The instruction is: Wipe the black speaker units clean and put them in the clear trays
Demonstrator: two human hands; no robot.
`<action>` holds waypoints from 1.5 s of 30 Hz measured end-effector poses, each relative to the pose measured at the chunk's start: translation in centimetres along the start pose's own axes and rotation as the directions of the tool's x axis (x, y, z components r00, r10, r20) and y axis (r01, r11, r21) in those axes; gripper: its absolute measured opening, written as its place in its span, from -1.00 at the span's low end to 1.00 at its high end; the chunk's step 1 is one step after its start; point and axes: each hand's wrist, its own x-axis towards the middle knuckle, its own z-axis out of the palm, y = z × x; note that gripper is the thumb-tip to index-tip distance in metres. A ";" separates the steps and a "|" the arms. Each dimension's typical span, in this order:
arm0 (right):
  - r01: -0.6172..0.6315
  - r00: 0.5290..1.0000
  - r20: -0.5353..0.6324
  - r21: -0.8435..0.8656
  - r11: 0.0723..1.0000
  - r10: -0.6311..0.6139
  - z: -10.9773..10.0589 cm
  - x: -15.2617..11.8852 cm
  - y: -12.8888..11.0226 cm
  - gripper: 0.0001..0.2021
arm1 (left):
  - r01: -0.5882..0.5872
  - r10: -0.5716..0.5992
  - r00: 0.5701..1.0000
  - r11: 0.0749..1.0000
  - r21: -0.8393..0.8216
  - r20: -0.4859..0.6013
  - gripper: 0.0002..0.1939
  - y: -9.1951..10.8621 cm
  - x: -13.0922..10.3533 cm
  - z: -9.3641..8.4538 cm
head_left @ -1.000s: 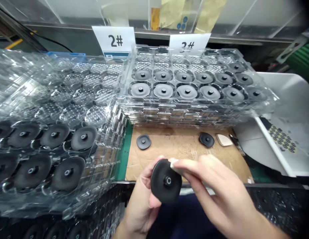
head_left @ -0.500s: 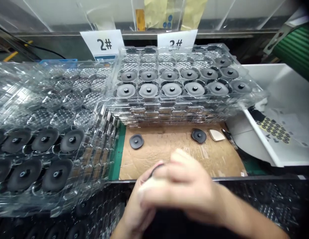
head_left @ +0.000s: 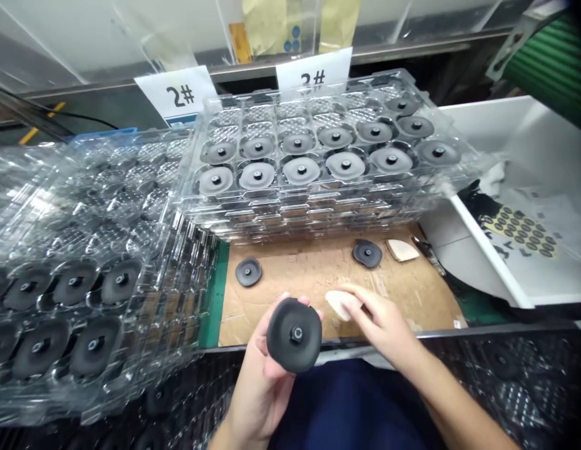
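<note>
My left hand [head_left: 267,375] grips a dark grey rounded disc [head_left: 283,344] with a small hollow stud at its centre, its studded face toward me. Pinched in the fingers of my right hand [head_left: 379,319] is a cream-white pad [head_left: 338,304], held to the right of the disc and apart from it. Beneath both hands lies a sheet of brown cardboard [head_left: 309,269]. On it rest a smaller dark disc [head_left: 248,272] at the left and another dark disc [head_left: 367,253] at the right. Beside the latter is a cream wedge-shaped piece [head_left: 402,250].
Stacked clear plastic trays [head_left: 290,203] with dark discs stand behind the cardboard. More clear trays [head_left: 163,244] fill the left side. At right are a white bin [head_left: 491,250] with a sheet of oval stickers [head_left: 525,231] and a green ribbed hose [head_left: 553,87].
My hands have moved apart from each other. The disc in my left hand and the white pad in my right hand now show plainly. The view has tilted and shifted slightly.
</note>
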 end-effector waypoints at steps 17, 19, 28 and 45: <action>0.123 0.992 -0.070 0.237 0.964 -0.110 -1.9 3.3 -2.9 -0.79 | -0.120 0.119 0.991 0.993 0.001 -0.060 -0.45 -1.2 1.7 0.2; -0.019 0.998 -0.046 0.227 0.974 0.030 -0.4 3.1 -0.2 -0.78 | -0.066 0.062 0.996 0.997 -0.050 -0.066 -0.47 -0.8 1.8 -0.1; -0.099 0.987 -0.104 0.187 0.977 0.120 0.2 1.2 -0.4 -0.77 | -0.028 0.024 0.999 0.996 -0.086 -0.045 -0.37 -0.5 2.2 -0.4; 0.520 0.851 -0.006 0.144 0.842 -0.525 0.4 2.7 -10.5 -0.77 | 0.035 -0.035 0.999 0.999 -0.018 -0.017 -0.48 1.4 0.5 -1.5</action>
